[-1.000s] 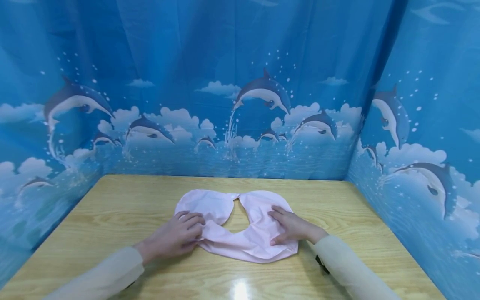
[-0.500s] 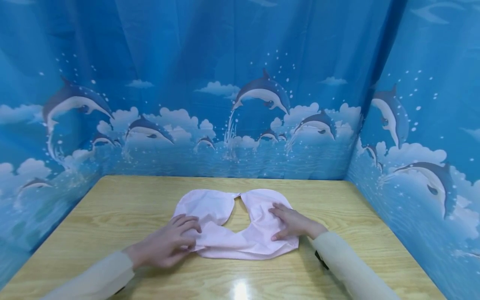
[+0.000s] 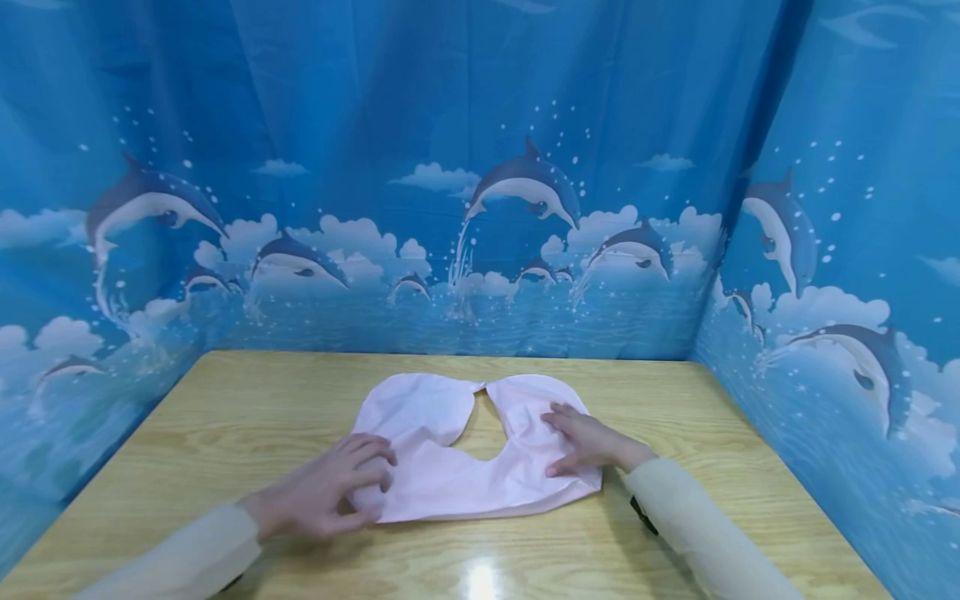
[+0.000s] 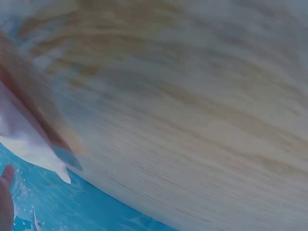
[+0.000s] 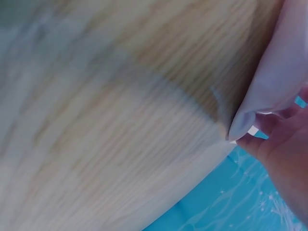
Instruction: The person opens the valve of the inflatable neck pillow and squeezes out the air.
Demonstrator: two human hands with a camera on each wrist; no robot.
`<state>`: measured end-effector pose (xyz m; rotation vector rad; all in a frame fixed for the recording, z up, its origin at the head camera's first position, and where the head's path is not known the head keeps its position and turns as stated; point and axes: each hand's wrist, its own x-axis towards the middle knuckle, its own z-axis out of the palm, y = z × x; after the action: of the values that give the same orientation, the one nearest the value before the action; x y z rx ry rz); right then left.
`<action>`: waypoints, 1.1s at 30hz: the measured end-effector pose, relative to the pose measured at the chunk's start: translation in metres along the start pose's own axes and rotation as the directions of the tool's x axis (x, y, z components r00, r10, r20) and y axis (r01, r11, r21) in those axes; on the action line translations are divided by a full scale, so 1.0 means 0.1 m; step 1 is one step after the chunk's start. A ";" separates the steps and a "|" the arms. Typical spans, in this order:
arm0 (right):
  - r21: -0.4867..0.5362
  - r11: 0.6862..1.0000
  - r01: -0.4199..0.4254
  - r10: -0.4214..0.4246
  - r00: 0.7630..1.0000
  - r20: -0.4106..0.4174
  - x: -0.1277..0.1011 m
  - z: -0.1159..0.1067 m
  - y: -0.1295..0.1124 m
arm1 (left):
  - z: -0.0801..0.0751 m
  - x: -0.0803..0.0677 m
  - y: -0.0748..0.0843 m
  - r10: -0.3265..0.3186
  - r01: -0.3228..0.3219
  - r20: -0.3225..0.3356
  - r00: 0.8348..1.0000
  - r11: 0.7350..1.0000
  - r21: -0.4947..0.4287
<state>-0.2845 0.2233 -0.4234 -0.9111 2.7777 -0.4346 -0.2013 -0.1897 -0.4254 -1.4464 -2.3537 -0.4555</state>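
A pale pink bib-shaped cloth [image 3: 450, 479] lies flat on the wooden table [image 3: 247, 417], its two rounded lobes pointing away from me. My left hand [image 3: 367, 492] curls over the cloth's near-left corner, thumb at the edge, and pinches it. My right hand [image 3: 558, 442] rests on the right lobe with fingers nearly straight, pressing it down. The left wrist view is blurred: table grain, a strip of the pink cloth [image 4: 19, 130] and one fingertip [image 4: 5, 202]. In the right wrist view the cloth's edge [image 5: 284, 72] lies against my right hand's fingers [image 5: 284, 159].
Blue curtains printed with dolphins [image 3: 525, 183] close off the table at the back, the left and the right [image 3: 825, 250]. Cream sleeves [image 3: 697, 533] cover both forearms. Bare wood surrounds the cloth on all sides.
My left hand has drawn the cloth's near-left corner toward me and to the left. The bunched near edge has smoothed out and the cloth lies flatter. The right hand has hardly moved.
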 end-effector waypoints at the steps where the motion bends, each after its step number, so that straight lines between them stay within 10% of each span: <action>1: -0.006 1.000 -0.002 0.002 1.000 0.000 0.00 0.00 -0.02 | 0.01 0.02 -0.01 -0.033 0.033 -0.002 0.999 0.999 -0.002; 8: -0.019 0.998 -0.063 0.064 0.997 0.043 0.00 0.02 -0.17 | 0.11 0.19 -0.10 -0.248 0.244 0.033 0.968 0.965 0.099; 15: 0.010 0.995 -0.097 0.096 0.994 0.058 -0.02 0.06 -0.27 | 0.28 0.30 -0.18 -0.443 0.426 0.145 0.885 0.895 0.135; 26: -0.063 0.998 0.025 -0.025 1.000 -0.005 -0.18 0.15 -0.22 | 0.31 0.32 -0.15 -0.545 0.548 0.299 0.784 0.833 0.082; 33: -0.062 0.996 0.058 -0.056 0.998 0.021 -0.23 0.15 -0.17 | 0.29 0.29 -0.12 -0.560 0.570 0.345 0.753 0.818 0.083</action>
<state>-0.2532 0.2205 -0.4302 -1.0052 2.7682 -0.3470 -0.2283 -0.1591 -0.4398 -0.8338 -3.0975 -0.3919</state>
